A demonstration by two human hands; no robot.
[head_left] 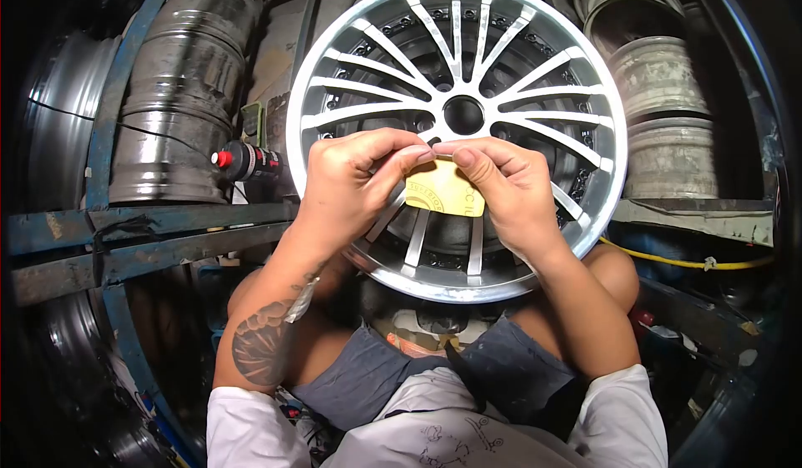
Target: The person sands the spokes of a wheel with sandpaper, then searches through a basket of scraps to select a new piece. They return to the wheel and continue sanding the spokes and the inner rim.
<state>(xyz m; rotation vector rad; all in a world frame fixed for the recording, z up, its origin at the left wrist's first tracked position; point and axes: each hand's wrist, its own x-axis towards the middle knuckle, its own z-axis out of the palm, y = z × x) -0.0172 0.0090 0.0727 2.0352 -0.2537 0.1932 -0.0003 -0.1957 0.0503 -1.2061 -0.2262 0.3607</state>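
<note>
A piece of yellow sandpaper with printed lettering on its face is pinched by its upper edge between both hands. My left hand grips it at the upper left with thumb and fingertips. On the other side my right hand has its thumb bent over the sheet, and the two sets of fingertips meet near the middle. Behind and below the hands lies a large multi-spoke wheel rim with a bright lip, silver spokes and dark gaps. Its round centre bore shows just above the fingers.
Stacked metal rims stand on the left and right. A dark bottle with a red cap sits left of the wheel. Blue metal frame bars cross the left side, and a yellow hose runs at the right.
</note>
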